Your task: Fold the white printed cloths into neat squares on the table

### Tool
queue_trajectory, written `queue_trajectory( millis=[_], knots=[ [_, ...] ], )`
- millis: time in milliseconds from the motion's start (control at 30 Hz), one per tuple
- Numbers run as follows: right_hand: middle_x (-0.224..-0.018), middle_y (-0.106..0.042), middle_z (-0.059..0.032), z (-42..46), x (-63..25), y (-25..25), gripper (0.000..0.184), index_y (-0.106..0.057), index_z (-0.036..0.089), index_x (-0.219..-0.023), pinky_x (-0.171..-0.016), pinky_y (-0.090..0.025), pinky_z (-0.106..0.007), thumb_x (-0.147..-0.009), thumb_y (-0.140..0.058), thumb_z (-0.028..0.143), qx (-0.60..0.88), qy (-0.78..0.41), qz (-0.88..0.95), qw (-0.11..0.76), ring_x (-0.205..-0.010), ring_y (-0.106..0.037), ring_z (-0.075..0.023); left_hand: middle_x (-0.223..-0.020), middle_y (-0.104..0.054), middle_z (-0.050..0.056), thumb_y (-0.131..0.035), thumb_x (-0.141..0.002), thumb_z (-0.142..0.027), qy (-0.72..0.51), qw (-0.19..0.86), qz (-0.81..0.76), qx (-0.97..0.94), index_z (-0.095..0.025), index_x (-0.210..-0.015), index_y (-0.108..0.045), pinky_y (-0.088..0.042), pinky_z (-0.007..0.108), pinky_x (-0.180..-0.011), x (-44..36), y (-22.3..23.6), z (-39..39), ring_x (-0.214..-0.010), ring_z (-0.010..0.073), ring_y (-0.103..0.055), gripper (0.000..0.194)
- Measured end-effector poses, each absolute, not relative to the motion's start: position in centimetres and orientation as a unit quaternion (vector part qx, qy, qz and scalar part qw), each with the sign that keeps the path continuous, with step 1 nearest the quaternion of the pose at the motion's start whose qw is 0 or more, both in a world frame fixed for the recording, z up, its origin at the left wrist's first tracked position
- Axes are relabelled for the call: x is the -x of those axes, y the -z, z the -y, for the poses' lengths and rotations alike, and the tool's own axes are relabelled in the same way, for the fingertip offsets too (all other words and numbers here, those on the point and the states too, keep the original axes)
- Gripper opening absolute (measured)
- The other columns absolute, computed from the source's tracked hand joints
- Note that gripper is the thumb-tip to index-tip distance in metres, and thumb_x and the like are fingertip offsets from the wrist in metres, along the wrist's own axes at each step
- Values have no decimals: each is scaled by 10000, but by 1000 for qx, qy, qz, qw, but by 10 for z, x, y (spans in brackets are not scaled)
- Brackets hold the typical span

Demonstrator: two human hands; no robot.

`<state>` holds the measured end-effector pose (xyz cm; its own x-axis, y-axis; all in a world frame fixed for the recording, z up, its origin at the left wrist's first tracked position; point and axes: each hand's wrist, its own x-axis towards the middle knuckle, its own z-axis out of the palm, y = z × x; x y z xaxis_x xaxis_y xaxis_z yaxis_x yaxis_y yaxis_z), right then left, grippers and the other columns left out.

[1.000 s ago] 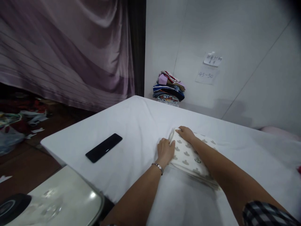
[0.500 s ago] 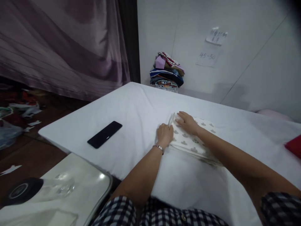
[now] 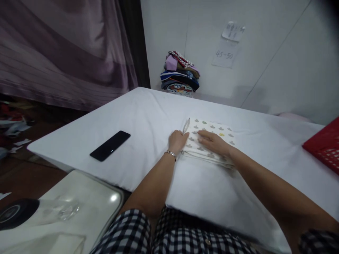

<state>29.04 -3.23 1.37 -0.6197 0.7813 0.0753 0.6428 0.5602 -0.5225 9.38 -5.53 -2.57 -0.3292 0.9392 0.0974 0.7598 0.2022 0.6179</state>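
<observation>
A folded cream cloth (image 3: 200,124) printed with small grey shapes, plus one yellow and one green, lies on the white-covered table (image 3: 143,116). Whether it is a garment I cannot tell. At its left edge, my left hand (image 3: 178,141) has curled fingers closed on the fabric, beside a raised fold. My right hand (image 3: 213,141) rests flat on top of the cloth, fingers stretched toward the left. Layered edges show along the near side, and my right forearm covers the near right corner.
A black phone (image 3: 110,145) lies on the left of the table. A red perforated basket (image 3: 324,144) stands at the right edge. Folded clothes (image 3: 180,74) are stacked by the far wall. Below left, a clear bottle with a black cap (image 3: 18,213) lies on a pale surface (image 3: 97,197).
My right hand has slid from the cloth's far left part nearer to me, pressing flat. The top layer looks flatter. The view has shifted right, bringing more of the red basket in.
</observation>
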Motion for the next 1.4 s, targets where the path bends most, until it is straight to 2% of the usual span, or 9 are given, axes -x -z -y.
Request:
queue_trajectory(
  millis=[100,267,433,567,700,1067,1167,1267,1400],
  knots=[
    [-1322,-532,-57,62,-325,-16,465,-524,251,-1273,-994,-409,-395,-892,-419,494,383,-219,882,164,-1192,-506,-230,-822,-639,63,-533,-780,-509,-315,173,-761,-540,-187,-715,-591,-392,285,-675,-93,26,54,-781,191,-586,334],
    [-1285,-562,-71,91,-365,-2,411,-532,232,-1255,-1079,-266,-475,-900,-450,423,344,-47,924,160,-1238,-452,-243,-816,-630,24,-600,-738,-489,-363,222,-755,-500,-199,-785,-561,-401,267,-650,-92,21,54,-729,164,-567,297],
    [-1212,-604,-104,97,-369,14,352,-561,187,-1202,-971,-399,-421,-917,-432,348,317,34,924,210,-1148,-519,-232,-960,-609,29,-593,-777,-363,-451,128,-681,-563,-192,-874,-590,-423,254,-748,-98,1,70,-824,141,-560,197],
    [-1172,-629,-90,97,-367,19,315,-571,208,-1179,-921,-437,-407,-925,-417,317,306,46,920,239,-1093,-557,-225,-920,-628,14,-587,-794,-362,-384,154,-560,-718,-212,-844,-637,-432,267,-805,-110,-11,99,-866,149,-570,165],
    [-1163,-635,-87,96,-367,21,306,-581,210,-1166,-916,-444,-400,-928,-412,304,307,48,916,255,-1078,-567,-222,-1037,-623,36,-676,-734,-363,-298,142,-489,-808,-241,-931,-671,-390,321,-919,-115,-6,117,-1011,194,-545,231],
    [-1162,-633,-77,100,-366,19,322,-588,226,-1168,-904,-441,-394,-935,-382,311,337,25,912,232,-1075,-562,-222,-992,-611,26,-516,-862,-277,-308,119,-479,-813,-249,-933,-679,-418,304,-887,-108,3,113,-978,162,-537,180],
    [-1189,-613,-96,99,-366,18,347,-573,210,-1186,-911,-432,-412,-913,-434,372,320,31,923,212,-1095,-547,-240,-1013,-603,30,-579,-824,-291,-286,124,-473,-824,-243,-954,-675,-413,308,-889,-107,1,116,-988,172,-532,169],
    [-1201,-608,-100,99,-367,18,356,-559,218,-1208,-911,-429,-428,-911,-434,369,325,32,923,204,-1105,-543,-248,-1077,-583,37,-696,-723,-339,-269,133,-476,-826,-247,-1028,-653,-409,324,-898,-107,-1,117,-1027,197,-521,322],
    [-1178,-627,-68,101,-366,18,336,-566,247,-1202,-922,-430,-412,-933,-379,323,357,20,909,215,-1089,-559,-229,-1061,-589,36,-620,-796,-324,-259,126,-484,-826,-257,-1032,-650,-401,338,-902,-108,-1,117,-1010,194,-524,248]
  ],
)
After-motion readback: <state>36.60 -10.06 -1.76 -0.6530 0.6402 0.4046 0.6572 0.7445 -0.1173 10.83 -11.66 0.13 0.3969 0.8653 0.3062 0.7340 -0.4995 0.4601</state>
